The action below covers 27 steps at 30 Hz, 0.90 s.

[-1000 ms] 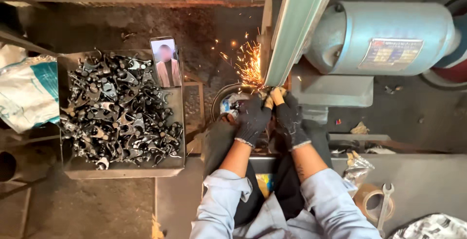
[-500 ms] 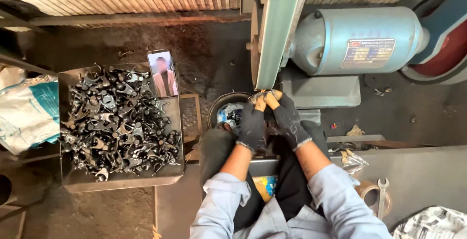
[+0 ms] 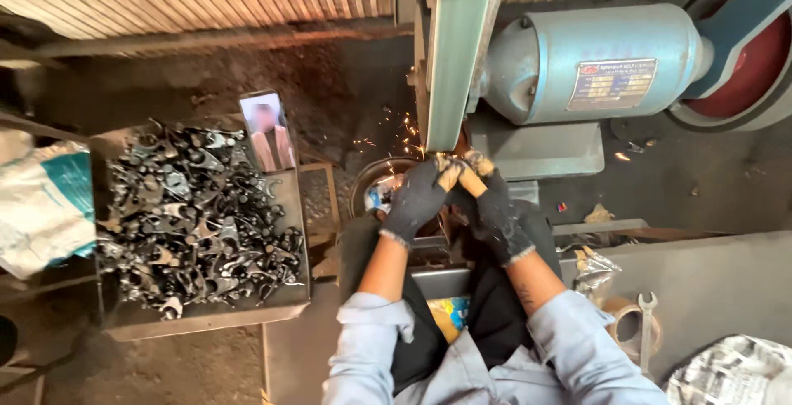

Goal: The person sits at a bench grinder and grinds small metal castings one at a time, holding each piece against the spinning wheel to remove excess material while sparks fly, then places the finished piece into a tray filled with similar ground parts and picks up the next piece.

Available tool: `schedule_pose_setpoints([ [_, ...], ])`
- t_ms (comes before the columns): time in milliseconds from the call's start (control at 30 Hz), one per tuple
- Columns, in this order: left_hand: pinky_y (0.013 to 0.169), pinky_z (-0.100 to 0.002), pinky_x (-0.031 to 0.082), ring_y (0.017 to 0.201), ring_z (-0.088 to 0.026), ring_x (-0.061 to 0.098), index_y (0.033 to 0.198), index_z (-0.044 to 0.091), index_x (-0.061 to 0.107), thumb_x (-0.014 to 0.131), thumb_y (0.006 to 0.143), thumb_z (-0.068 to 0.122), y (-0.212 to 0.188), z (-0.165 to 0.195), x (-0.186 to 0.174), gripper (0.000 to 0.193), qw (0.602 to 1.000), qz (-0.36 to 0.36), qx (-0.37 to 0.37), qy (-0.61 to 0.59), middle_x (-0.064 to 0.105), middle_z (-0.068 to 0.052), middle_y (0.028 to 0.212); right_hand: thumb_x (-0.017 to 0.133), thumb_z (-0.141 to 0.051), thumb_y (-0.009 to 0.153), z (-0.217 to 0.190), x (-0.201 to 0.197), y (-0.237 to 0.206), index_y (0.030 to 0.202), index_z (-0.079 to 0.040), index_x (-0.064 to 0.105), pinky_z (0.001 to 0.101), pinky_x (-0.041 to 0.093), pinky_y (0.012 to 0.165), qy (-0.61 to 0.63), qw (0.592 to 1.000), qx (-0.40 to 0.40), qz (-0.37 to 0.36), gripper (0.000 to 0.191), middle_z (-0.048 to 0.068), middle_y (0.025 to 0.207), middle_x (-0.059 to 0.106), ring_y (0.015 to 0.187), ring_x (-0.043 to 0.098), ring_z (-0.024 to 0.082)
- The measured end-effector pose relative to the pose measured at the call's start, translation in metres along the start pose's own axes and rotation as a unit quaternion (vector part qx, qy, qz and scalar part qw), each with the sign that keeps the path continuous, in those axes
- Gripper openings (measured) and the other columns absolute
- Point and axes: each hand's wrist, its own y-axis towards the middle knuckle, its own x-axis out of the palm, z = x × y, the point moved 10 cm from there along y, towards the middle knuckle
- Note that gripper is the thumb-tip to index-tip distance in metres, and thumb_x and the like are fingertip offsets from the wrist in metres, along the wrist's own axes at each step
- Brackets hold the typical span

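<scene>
My left hand and my right hand, both in dark gloves with worn tan fingertips, together grip a small metal workpiece. They press it against the lower end of a green belt grinder, and a few orange sparks fly off to the left. The workpiece is mostly hidden by the fingers. My blue sleeves and dark apron fill the bottom of the view.
A metal tray piled with several dark metal parts stands at left, a phone propped on its far corner. A blue motor sits right of the belt. A round bowl, a wrench and a white sack lie around.
The view has shifted, so the grinder and motor sit further left in the frame. The big spray of sparks has dwindled to a few. Both hands stay on the workpiece at the belt.
</scene>
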Motion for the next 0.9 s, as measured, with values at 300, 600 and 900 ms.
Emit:
schedule_pose_setpoints([
  [300, 0.079, -0.052, 0.054, 0.102, -0.039, 0.067, 0.118, 0.004, 0.066, 0.07, 0.081, 0.032, -0.054, 0.038, -0.02, 0.046, 0.979, 0.015, 0.101, 0.174, 0.067, -0.021, 0.116, 0.066, -0.018, 0.093, -0.037, 0.04, -0.052, 0.125, -0.002, 0.065, 0.0274, 0.056, 0.084, -0.227, 0.964, -0.012, -0.14, 0.036, 0.005, 0.101, 0.074, 0.095, 0.069, 0.012],
  [600, 0.079, -0.036, 0.057, 0.095, -0.022, 0.069, 0.11, -0.005, 0.066, 0.054, 0.103, 0.014, 0.032, -0.074, 0.007, 0.024, 0.936, -0.011, -0.02, -0.351, 0.072, -0.012, 0.105, 0.077, -0.023, 0.09, -0.003, 0.038, 0.021, 0.13, -0.002, 0.062, 0.0325, 0.053, 0.089, -0.201, 0.973, -0.09, -0.071, 0.048, 0.002, 0.113, 0.07, 0.1, 0.064, 0.013],
  [900, 0.104, -0.042, 0.048, 0.116, -0.034, 0.063, 0.124, 0.001, 0.065, 0.079, 0.074, 0.01, -0.049, 0.018, -0.021, 0.053, 0.987, 0.006, 0.156, 0.037, 0.067, -0.018, 0.123, 0.076, -0.017, 0.085, -0.048, 0.047, -0.032, 0.132, -0.006, 0.057, 0.0315, 0.055, 0.089, -0.216, 0.964, -0.101, -0.122, 0.052, 0.002, 0.113, 0.07, 0.1, 0.065, 0.012],
])
